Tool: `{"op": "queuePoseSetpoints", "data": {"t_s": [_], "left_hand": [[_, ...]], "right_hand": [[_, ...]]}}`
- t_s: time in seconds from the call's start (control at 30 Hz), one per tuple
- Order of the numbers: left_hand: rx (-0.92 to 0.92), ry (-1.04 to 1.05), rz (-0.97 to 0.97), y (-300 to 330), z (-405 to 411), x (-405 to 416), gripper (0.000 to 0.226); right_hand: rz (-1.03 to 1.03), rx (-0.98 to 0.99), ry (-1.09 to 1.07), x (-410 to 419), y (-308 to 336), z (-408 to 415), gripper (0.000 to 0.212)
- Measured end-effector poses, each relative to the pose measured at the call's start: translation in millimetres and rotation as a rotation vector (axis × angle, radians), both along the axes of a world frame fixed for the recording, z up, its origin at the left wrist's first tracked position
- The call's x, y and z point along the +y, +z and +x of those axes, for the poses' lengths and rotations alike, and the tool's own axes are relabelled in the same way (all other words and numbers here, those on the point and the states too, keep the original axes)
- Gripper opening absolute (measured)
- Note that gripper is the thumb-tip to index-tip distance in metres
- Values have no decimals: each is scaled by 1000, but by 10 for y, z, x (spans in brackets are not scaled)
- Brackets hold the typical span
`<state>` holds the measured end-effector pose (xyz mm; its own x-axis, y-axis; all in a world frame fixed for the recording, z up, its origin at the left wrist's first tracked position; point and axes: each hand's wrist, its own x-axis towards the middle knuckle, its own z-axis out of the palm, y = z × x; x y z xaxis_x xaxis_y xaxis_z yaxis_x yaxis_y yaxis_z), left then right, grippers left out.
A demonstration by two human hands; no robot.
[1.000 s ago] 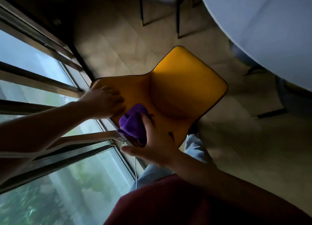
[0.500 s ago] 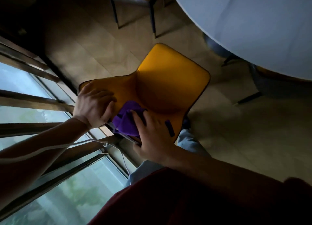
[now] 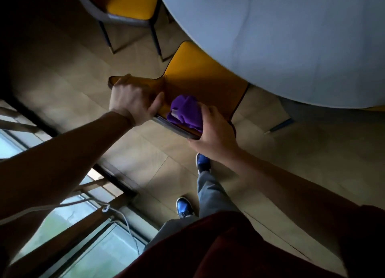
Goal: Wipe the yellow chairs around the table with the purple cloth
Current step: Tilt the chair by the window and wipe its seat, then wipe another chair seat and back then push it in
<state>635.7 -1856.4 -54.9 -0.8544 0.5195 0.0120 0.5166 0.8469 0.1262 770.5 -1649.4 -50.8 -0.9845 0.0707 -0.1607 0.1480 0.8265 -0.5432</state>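
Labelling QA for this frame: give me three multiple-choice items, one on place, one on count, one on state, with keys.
1. Where is the purple cloth?
A. on the table
B. on the backrest of the near yellow chair, under the right hand
C. on the floor

2. How many yellow chairs show?
A. one
B. two
C. four

3. What is the left hand doing?
A. hanging free
B. holding the cloth
C. gripping the backrest's top edge

Key: 1 B, the cloth sits between right hand and backrest. 2 B, a second chair stands beyond the near one. 3 C, its fingers curl over the edge.
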Motion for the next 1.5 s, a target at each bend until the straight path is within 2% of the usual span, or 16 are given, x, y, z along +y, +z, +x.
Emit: {"op": "queuePoseSetpoints", "data": {"t_s": [0.13,0.27,0.43,0.63,0.77,0.8,0.93,1.03,1.13,1.27,1.33,1.43,1.5], "left_hand": [[44,-7,-27,19,-467,641,73],[10,-6,-103,38,-800,1171,82],[-13,-43,-63,30,-851,1859,71],[-19,-43,-44,-33,-927,1917,59],[-24,-36,-57,-48,-925,1929,58],[-31,-31,-62,-44,-927,1923,59],[-149,-27,-103,54,-928,1928,56],[-341,24,141,259,-1026,1806,36],[-267,58,353,562,-1279,1556,24],[-196,32,328,857,-1704,1203,33],[-132,16,292,950,-1949,1020,42],[30,-58,114,1050,-2302,741,61],[115,-111,49,1131,-2628,556,66]], "right_hand": [[51,47,-87,581,-24,-425,86],[88,81,-122,1075,-48,-723,77],[163,46,-151,1815,-65,-854,75],[108,44,-110,1902,-49,-909,75],[120,21,-92,1897,-51,-908,76],[96,-14,-69,1919,-48,-936,77],[-253,-207,-64,2069,118,-1093,71],[-367,-106,-198,2035,211,-1224,54],[-547,0,-320,1886,327,-1553,48],[-688,69,-416,1591,512,-2153,40],[-637,88,-413,1393,534,-2434,45],[-437,198,-366,1075,569,-2795,39],[-306,274,-302,842,617,-3116,39]]}}
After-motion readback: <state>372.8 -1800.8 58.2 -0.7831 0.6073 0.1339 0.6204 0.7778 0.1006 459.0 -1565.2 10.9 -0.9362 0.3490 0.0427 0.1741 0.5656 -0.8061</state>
